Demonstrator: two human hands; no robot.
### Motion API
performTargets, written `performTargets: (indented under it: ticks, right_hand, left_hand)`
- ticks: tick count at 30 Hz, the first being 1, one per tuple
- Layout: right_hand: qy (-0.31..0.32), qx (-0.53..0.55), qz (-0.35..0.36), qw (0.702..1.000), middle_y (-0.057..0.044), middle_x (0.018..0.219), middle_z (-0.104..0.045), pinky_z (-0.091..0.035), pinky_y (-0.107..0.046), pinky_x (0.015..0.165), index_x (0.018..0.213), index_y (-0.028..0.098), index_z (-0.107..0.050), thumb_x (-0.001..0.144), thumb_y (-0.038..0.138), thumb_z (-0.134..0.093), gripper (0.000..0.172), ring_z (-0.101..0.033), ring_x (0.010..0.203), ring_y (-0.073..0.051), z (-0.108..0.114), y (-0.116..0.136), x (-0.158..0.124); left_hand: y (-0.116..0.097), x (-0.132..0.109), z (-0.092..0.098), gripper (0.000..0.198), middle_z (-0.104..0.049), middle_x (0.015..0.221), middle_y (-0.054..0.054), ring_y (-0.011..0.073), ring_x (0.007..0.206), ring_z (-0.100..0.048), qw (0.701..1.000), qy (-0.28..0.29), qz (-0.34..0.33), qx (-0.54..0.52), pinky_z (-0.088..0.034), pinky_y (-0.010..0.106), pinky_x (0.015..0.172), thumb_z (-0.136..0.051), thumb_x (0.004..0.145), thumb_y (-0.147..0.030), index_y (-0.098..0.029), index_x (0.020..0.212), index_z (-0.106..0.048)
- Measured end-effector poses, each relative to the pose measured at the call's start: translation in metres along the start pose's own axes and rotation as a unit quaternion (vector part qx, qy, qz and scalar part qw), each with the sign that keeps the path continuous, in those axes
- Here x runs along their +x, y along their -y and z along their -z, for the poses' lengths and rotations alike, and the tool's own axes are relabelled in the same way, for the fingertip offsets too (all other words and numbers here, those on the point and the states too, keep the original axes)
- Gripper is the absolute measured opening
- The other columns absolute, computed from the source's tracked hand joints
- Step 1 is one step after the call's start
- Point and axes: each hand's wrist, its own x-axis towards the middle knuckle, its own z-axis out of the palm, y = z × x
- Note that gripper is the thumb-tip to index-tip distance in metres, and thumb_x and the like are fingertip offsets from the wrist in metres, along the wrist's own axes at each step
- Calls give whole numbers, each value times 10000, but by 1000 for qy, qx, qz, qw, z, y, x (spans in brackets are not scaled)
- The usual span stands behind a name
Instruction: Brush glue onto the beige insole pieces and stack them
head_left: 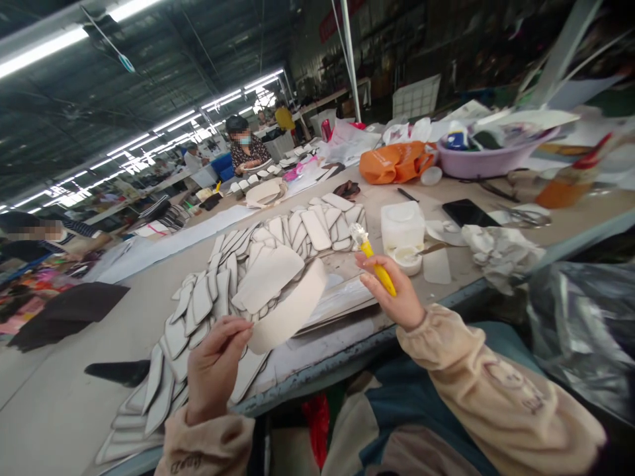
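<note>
Right fingers (pixel 370 286) wrap one yellow-handled brush (pixel 381 272), long axis slanting, bristles pointing away and leftward; left fingers (pixel 240 332) pinch one curved pale piece (pixel 294 313), stretching away rightward. One small pot (pixel 409 266) stands right of the brush; overlapping pieces (pixel 201 294), too many to count, crowd the desk (pixel 64 396) beyond the left fingers.

Tan tbl (pixel 143 297), wht pcs (pixel 315 229) piled, blk phone (pixel 471 213), orng bag (pixel 391 164)
</note>
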Motion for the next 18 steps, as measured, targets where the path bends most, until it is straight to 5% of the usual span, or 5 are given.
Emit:
performTargets:
  ticks: [5,11,18]
  right_hand:
    - [4,74,-38,997,-82,1361,-511,-533,-365,893,1001,273,-382,810,381,-684,373,-668,1013,-205,6,-4,3]
    - [20,-3,-28,999,-82,1222,-608,-513,-364,897,979,251,-416,841,386,-650,303,-641,1066,-214,12,-13,3]
    - [12,-66,-6,998,-86,1171,-641,-497,-401,918,980,254,-424,874,373,-602,240,-609,1135,-231,9,-23,7]
  left_hand:
    - [7,6,-33,87,-678,830,27,151,782,-612,995,47,70,-56,-503,233,648,-668,740,-255,-190,757,-724]
    - [23,16,-67,109,-666,787,27,147,761,-587,962,64,171,-201,-494,240,651,-676,675,-285,-190,712,-717]
    - [11,33,-74,113,-651,723,7,129,755,-576,908,21,222,-353,-467,208,664,-780,518,-221,-189,603,-712]
